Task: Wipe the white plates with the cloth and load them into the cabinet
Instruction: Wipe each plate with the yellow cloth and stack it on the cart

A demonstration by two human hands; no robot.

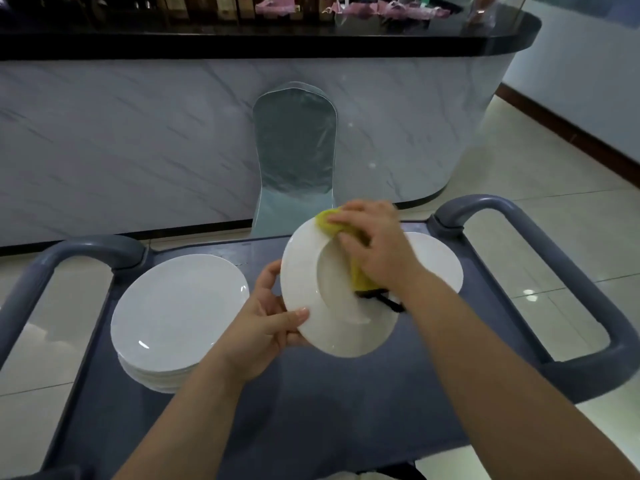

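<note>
On your cart (346, 393), a stack of white plates (176, 306) sits left. Your left hand (266, 327) grips the tilted plate (332, 317) by its rim; your right hand (377, 247) presses the yellow cloth (358, 275) onto it, above another plate (436, 265).

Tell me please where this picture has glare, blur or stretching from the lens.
Head view: small glare spots on the stacked plates and floor tiles; the right hand and yellow cloth look slightly motion-blurred; the wide lens stretches the cart handles near the edges.
</note>
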